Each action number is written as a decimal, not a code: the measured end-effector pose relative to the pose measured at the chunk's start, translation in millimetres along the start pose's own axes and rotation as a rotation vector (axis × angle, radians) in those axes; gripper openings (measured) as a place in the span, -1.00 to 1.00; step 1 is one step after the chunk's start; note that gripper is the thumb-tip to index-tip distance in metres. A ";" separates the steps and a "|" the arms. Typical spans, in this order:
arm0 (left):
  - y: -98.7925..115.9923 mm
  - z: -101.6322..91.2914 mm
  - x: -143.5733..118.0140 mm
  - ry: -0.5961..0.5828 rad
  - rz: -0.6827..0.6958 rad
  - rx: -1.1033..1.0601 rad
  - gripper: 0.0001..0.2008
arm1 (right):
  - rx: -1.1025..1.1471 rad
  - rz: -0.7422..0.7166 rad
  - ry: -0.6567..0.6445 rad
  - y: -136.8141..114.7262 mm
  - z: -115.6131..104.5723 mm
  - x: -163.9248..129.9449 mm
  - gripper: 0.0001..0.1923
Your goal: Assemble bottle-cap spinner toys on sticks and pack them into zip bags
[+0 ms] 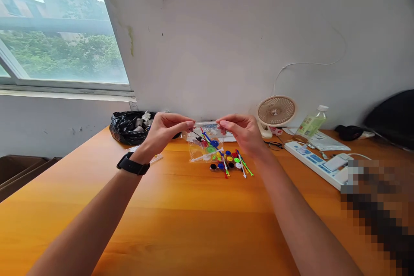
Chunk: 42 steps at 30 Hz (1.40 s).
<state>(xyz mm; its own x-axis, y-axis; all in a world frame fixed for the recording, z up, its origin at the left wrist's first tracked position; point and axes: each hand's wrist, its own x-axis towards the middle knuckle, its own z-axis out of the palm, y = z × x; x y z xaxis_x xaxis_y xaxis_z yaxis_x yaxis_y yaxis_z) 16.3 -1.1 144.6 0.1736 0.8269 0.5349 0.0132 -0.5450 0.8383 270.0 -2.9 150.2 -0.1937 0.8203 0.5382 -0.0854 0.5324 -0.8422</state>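
Note:
My left hand [166, 128] and my right hand [243, 131] each pinch one top corner of a small clear plastic bag [204, 146], holding it up just above the orange table [181, 215]. Inside the bag are a few coloured sticks and a green disc. Below and to the right of the bag lies a small heap of coloured round pieces and thin sticks [233, 163] on the tabletop. A black watch [132, 165] sits on my left wrist.
A black plastic bag [126, 127] with bits inside sits at the back left. At the back right stand a small beige fan [275, 114], a clear bottle [312, 123], glasses [274, 144] and a white power strip [318, 164]. A blurred patch covers the right edge.

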 end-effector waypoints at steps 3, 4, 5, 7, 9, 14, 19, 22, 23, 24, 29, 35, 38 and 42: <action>3.6 2.8 0.0 -0.027 -0.010 0.082 -0.75 | -0.110 -0.001 0.014 -4.8 2.1 0.1 -0.81; 4.1 3.2 0.5 -0.042 -0.009 0.104 -0.70 | -0.144 0.003 0.010 -5.3 2.2 0.4 -0.74; 4.2 3.2 1.1 -0.056 -0.003 0.132 -0.67 | -0.179 0.009 -0.002 -5.3 1.8 0.9 -0.68; 3.6 2.1 2.7 -0.092 0.024 0.222 -0.66 | -0.264 0.029 -0.054 -3.6 0.4 1.7 -0.64; 2.6 0.0 4.1 -0.130 0.061 0.334 -0.71 | -0.364 0.030 -0.101 -1.0 -0.7 1.8 -0.70; -3.4 -4.0 6.3 -0.152 0.107 0.422 -0.72 | -0.478 -0.098 -0.058 5.1 2.4 -0.2 -0.77; -5.5 -4.6 6.7 -0.140 0.080 0.194 -0.75 | -0.275 -0.079 -0.053 0.6 5.5 -0.4 -0.78; 2.4 -4.4 4.8 -0.138 0.068 0.137 -0.79 | -0.216 -0.059 -0.031 -6.6 5.9 -0.2 -0.78; 5.7 -3.8 4.0 -0.143 0.069 0.140 -0.77 | -0.207 -0.055 -0.025 -8.2 6.3 -0.2 -0.79; 8.8 -3.0 3.1 -0.153 0.076 0.156 -0.75 | -0.200 -0.052 -0.023 -8.9 6.9 -0.3 -0.79; 14.3 5.6 -0.6 -0.239 0.118 0.336 -0.76 | -0.197 -0.058 -0.063 -4.6 10.9 -1.0 -0.87; 9.3 7.8 -0.6 -0.285 0.147 0.432 -0.71 | -0.330 0.009 -0.261 -7.4 12.9 -3.8 -0.78; 7.9 2.3 1.0 -0.322 0.143 0.487 -0.70 | -0.438 -0.007 -0.246 -4.9 13.0 -4.6 -0.68; 2.4 -9.0 5.1 -0.423 0.108 0.543 -0.69 | -0.513 0.034 -0.236 9.7 9.1 -3.3 -0.63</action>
<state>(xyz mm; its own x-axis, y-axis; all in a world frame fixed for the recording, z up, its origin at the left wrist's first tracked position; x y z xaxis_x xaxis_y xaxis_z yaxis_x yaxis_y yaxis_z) 8.3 3.1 150.3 0.5691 0.6992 0.4327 0.4460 -0.7046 0.5519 260.9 -2.3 139.9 -0.4065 0.8012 0.4392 0.3990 0.5881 -0.7035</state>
